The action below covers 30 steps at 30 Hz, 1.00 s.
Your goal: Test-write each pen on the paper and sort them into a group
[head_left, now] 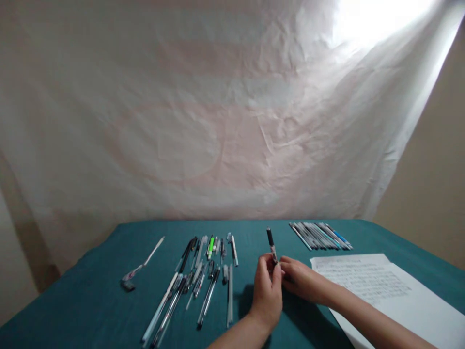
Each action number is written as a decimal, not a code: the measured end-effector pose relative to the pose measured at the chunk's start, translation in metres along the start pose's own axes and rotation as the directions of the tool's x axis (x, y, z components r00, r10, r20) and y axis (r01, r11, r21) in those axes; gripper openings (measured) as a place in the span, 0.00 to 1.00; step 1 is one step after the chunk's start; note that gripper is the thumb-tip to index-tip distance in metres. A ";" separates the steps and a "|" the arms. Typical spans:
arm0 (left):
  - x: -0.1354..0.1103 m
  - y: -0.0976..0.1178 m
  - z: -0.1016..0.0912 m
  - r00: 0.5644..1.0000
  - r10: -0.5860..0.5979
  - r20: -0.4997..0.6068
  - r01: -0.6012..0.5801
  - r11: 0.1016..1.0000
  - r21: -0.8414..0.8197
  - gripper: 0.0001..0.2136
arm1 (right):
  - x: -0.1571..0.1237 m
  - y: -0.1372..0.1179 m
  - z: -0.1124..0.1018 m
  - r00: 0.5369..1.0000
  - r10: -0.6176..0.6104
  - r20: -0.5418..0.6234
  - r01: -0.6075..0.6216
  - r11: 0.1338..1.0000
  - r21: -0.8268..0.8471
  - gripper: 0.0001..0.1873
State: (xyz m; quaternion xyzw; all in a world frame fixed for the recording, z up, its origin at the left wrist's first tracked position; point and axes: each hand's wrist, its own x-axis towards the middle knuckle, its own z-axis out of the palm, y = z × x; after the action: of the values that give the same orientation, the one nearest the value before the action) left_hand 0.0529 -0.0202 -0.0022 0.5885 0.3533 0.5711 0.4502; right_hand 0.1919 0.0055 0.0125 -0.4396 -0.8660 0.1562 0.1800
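Observation:
My left hand is closed around a pen that points upward, its dark grip and tip above my fingers. My right hand meets it from the right, fingers curled against the pen's lower part; the exact contact is hidden behind my left thumb. To the left of my hands lie loose pens and pen parts, among them clear barrels, caps and a bright green piece.
Behind my right hand, a row of pens lies side by side. A sheet with handwriting rests under my right forearm's side. At far left is a thin white stick with a dark lump. A green cloth covers the table.

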 end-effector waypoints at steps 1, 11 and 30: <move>0.000 0.000 0.000 1.000 -0.002 0.001 0.002 1.000 0.004 0.11 | -0.004 -0.001 -0.001 1.000 0.014 0.006 -0.014 1.000 -0.014 0.10; 0.003 -0.011 0.001 0.999 0.013 0.038 -0.015 0.998 0.053 0.11 | -0.011 0.003 0.000 0.991 0.043 -0.126 -0.041 0.999 0.015 0.09; 0.008 -0.011 0.003 0.988 0.081 0.131 -0.109 0.969 0.222 0.08 | -0.022 0.003 -0.083 0.762 0.320 -0.563 0.033 0.848 0.528 0.15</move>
State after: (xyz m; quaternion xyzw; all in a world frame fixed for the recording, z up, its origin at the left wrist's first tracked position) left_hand 0.0574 -0.0090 -0.0093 0.6860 0.3601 0.5110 0.3723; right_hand 0.2432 -0.0020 0.0810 -0.4700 -0.6436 0.2357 0.5562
